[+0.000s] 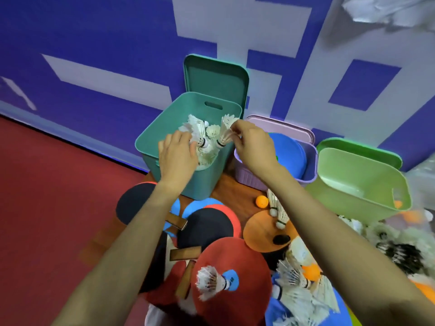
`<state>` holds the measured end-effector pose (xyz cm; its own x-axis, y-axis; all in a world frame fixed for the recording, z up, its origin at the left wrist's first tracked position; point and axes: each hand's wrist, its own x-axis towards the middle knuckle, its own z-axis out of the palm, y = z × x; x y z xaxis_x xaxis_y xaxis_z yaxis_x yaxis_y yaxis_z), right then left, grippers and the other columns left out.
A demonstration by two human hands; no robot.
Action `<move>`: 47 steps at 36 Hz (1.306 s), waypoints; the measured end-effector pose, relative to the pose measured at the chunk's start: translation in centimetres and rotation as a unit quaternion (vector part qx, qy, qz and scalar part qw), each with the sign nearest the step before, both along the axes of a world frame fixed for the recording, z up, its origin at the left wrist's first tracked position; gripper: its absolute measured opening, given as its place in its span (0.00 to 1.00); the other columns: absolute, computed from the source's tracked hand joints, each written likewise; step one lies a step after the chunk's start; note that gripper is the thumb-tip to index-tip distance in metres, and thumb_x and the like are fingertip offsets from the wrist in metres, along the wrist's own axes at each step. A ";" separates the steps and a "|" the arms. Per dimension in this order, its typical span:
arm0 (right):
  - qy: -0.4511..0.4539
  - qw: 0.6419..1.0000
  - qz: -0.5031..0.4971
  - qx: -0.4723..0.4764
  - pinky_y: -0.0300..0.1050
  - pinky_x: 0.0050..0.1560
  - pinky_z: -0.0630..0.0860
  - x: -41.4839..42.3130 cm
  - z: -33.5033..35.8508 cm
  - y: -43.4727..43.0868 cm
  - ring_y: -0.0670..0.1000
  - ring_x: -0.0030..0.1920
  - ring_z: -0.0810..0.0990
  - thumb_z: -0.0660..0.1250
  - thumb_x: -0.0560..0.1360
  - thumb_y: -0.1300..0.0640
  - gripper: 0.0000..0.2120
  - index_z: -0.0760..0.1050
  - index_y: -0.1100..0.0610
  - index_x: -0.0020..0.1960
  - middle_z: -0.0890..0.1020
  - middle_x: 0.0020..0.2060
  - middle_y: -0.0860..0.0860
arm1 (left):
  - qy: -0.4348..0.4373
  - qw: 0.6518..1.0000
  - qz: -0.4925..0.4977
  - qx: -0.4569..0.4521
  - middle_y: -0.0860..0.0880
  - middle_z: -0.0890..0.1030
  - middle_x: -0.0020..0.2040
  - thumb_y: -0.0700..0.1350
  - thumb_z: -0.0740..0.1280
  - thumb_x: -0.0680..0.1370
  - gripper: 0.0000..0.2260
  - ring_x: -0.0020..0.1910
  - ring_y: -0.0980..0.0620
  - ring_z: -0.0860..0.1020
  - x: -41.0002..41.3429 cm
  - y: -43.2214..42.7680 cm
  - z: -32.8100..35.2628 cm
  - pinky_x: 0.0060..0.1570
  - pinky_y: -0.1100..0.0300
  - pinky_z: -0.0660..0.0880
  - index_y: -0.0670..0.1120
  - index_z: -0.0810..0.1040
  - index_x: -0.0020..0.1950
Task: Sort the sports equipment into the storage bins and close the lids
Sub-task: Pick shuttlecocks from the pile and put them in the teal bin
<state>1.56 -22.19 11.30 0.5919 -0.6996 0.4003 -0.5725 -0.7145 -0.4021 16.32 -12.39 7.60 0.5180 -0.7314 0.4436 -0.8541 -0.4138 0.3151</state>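
Backdrop of blue wall [94,38] with pale grey blocks; red floor [47,208] at left; brown wooden surface [226,184] beneath the bins. Along the wall, from left to right: teal bin [153,129], lilac bin [247,175], light green bin [353,189], all uncovered; teal lid [216,76], lilac lid [280,124] and green lid [353,149] each propped behind its own bin. Inside teal bin, a heap of white shuttlecocks [195,124]; inside lilac bin, blue round pieces [289,151]. Left hand [177,154] over the near rim of teal bin, fingers extended and relaxed, tips among the heap, gripping nothing visible. Right hand [253,144] above the right rim of the same bin, thumb and fingertips pinched on the feather skirt of a single shuttlecock [223,138], cork end down and inside the bin. In the foreground, overlapping table-tennis paddles: black paddle [207,227], red paddle [233,257], orange paddle [259,231]; lone shuttlecock [211,280] lying on red paddle; pair of shuttlecocks [279,212] on orange paddle; orange ball [262,201] just beside it; loose pile of shuttlecocks [301,292] at lower right.
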 end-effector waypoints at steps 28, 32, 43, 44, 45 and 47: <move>0.292 0.948 0.086 0.089 0.53 0.61 0.57 8.7 -4.8 -3.1 0.56 0.66 0.64 0.57 0.78 0.57 0.18 0.70 0.48 0.66 0.75 0.64 0.52 | 0.027 0.981 -0.001 0.194 0.46 0.72 0.64 0.47 0.61 0.79 0.16 0.64 0.45 0.68 2.6 -0.2 -1.5 0.62 0.52 0.63 0.46 0.73 0.65; 0.161 0.983 0.064 0.061 0.49 0.57 0.58 5.0 -3.6 -0.3 0.55 0.63 0.66 0.60 0.78 0.55 0.13 0.74 0.50 0.62 0.76 0.60 0.51 | 0.025 0.997 -0.024 0.074 0.47 0.74 0.61 0.45 0.62 0.77 0.14 0.61 0.45 0.70 0.1 2.7 -2.5 0.58 0.55 0.61 0.46 0.75 0.62; 0.056 0.983 0.126 0.123 0.53 0.51 0.72 -6.0 -8.0 10.6 0.57 0.48 0.76 0.60 0.73 0.49 0.14 0.79 0.56 0.50 0.82 0.45 0.51 | 0.127 0.973 -0.145 0.125 0.46 0.77 0.50 0.43 0.68 0.73 0.09 0.53 0.43 0.76 -7.0 11.9 -7.6 0.53 0.50 0.70 0.46 0.79 0.52; 0.068 0.979 0.132 0.140 0.52 0.51 0.72 -6.6 -8.9 11.4 0.57 0.48 0.76 0.61 0.73 0.50 0.13 0.79 0.56 0.50 0.82 0.46 0.51 | 0.151 0.965 -0.155 0.145 0.46 0.77 0.51 0.43 0.69 0.73 0.10 0.55 0.43 0.75 -7.2 12.6 -8.1 0.55 0.49 0.70 0.46 0.79 0.53; 0.080 0.975 0.144 0.151 0.51 0.51 0.72 -7.2 -9.8 12.1 0.57 0.47 0.77 0.62 0.73 0.50 0.13 0.79 0.56 0.51 0.82 0.46 0.51 | 0.172 0.958 -0.166 0.162 0.47 0.77 0.52 0.44 0.69 0.73 0.10 0.56 0.44 0.75 -7.4 13.2 -8.4 0.57 0.49 0.70 0.46 0.79 0.54; 0.113 0.964 0.177 0.164 0.50 0.52 0.73 -8.1 -11.3 13.4 0.56 0.48 0.78 0.64 0.73 0.51 0.12 0.79 0.56 0.51 0.82 0.46 0.52 | 0.195 0.940 -0.195 0.199 0.47 0.76 0.54 0.45 0.69 0.74 0.12 0.58 0.47 0.74 -7.4 14.3 -8.7 0.61 0.53 0.68 0.47 0.79 0.57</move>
